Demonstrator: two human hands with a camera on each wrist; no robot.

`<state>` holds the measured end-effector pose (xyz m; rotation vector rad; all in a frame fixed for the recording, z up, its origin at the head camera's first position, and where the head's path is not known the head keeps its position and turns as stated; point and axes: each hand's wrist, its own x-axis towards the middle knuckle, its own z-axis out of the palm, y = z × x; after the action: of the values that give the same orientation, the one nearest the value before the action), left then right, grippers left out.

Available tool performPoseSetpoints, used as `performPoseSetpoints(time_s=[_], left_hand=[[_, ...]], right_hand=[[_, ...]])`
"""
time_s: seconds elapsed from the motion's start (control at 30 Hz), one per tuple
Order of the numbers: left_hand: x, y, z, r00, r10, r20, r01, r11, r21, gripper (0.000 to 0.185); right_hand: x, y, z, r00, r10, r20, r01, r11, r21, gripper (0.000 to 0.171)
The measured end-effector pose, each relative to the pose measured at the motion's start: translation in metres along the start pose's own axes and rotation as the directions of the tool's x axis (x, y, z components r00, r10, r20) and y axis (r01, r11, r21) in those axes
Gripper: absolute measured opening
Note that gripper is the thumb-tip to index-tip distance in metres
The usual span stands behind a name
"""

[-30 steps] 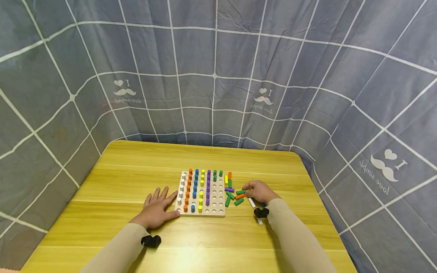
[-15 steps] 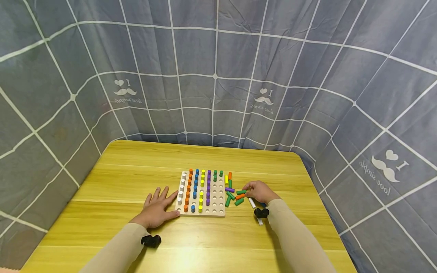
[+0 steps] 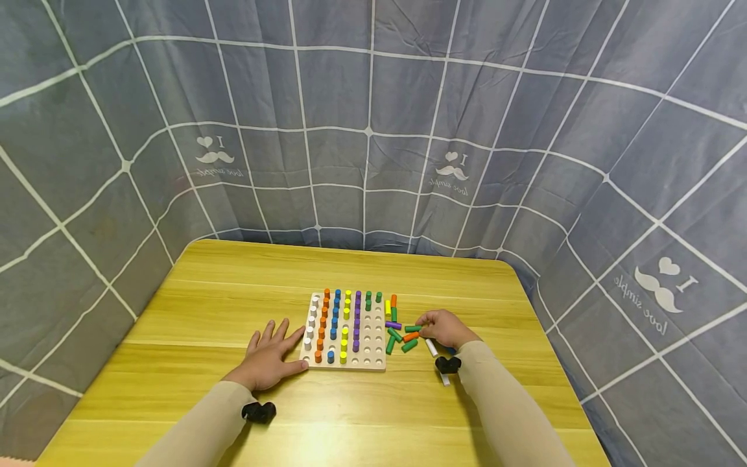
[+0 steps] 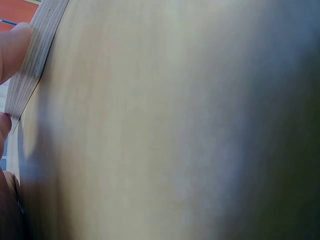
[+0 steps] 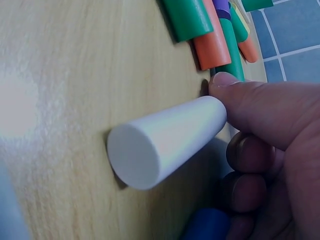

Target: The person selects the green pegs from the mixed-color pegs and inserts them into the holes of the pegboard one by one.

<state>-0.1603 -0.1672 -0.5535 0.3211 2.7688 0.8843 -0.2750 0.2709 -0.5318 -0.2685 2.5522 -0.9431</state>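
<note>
Left hand [image 3: 270, 355] spread flat on the yellow wooden desk [image 3: 233, 285], fingertips touching the pale wooden pegboard [image 3: 373, 350] at its 9 o'clock edge. Right hand [image 3: 445, 327] curled among loose coloured wooden pegs [image 3: 403, 336] at the board's 3 o'clock, thumb against a white cylindrical peg [image 5: 165, 140] lying flat (a blue peg [image 5: 207, 225] under the fingers). Likely slip: round pegs rolling off, nudged by knuckles.

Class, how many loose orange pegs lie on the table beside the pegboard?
2: far orange peg beside the pegboard; near orange peg by the right hand, which may hide others.
</note>
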Motion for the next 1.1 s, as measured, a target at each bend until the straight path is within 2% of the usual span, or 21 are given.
performPoseSetpoints(time_s=[0.33,0.57,0.87,1.1], left_hand=[[0.001,0.0,0.0,1.0,-0.015,0.009,0.015,1.0,0.025,0.089],[0.001,0.0,-0.002,0.999,-0.03,0.021,0.029,0.999,0.032,0.09],[0.002,0.0,-0.001,0.999,-0.031,0.025,0.03,0.999,0.031,0.089],[0.002,-0.001,-0.001,0.999,-0.035,0.024,0.034,0.999,0.033,0.089]], right_hand=[[-0.001,0.001,0.0,1.0,-0.003,-0.009,0.003,1.0,0.006,0.012],[0.0,0.002,0.001,0.999,0.011,-0.036,-0.008,0.997,0.078,0.016],[0.001,-0.007,0.003,0.99,0.001,-0.142,0.009,0.998,0.066,0.019],[0.009,-0.023,0.008,0.98,-0.024,-0.199,0.042,0.995,0.087,0.022]])
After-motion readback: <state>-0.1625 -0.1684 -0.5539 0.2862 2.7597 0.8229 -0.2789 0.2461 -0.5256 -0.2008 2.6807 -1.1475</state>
